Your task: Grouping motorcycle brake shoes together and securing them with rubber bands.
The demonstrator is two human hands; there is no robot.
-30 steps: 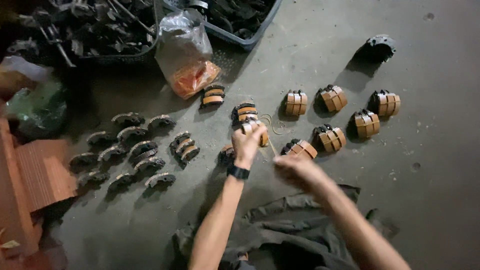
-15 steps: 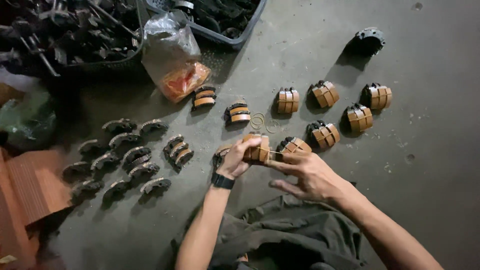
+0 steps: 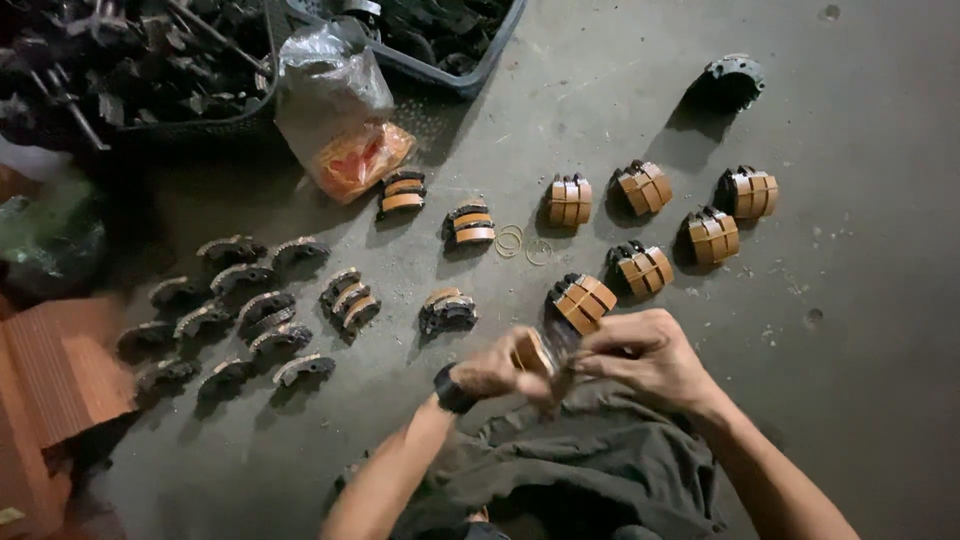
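Both hands meet low in the head view, just above the person's dark trousers (image 3: 590, 470). Left hand (image 3: 492, 372), black watch (image 3: 452, 390) at the wrist, is closed around a small bundle of orange-faced brake shoes (image 3: 535, 352), fingers curled under it. Right hand (image 3: 650, 358) touches the same bundle from the other side, fingertips pinched at its edge; whether it grips the bundle itself or something thin around it, cannot tell. The bundle sits between the two hands, held off the concrete floor (image 3: 850, 330).

Just above the hands lies a banded orange bundle (image 3: 585, 300), close to the right fingers. Further above and to the right of the hands, five more banded bundles (image 3: 715, 235) sit in a loose cluster. A dark round metal part (image 3: 735, 78) lies far above the right hand. Straight above the hands, a few loose rubber bands (image 3: 522, 243) lie on the floor, beside two unbanded orange sets (image 3: 470, 225).

Above-left of the left hand sits a dark grey shoe set (image 3: 447, 312), another set (image 3: 350, 298) beyond it, then a spread of single grey worn shoes (image 3: 240, 310) well to the left. A clear plastic bag (image 3: 335, 110) with orange contents stands far above-left, against crates of dark metal parts (image 3: 130, 60). A reddish ribbed block (image 3: 60, 380) is far left of the hands.
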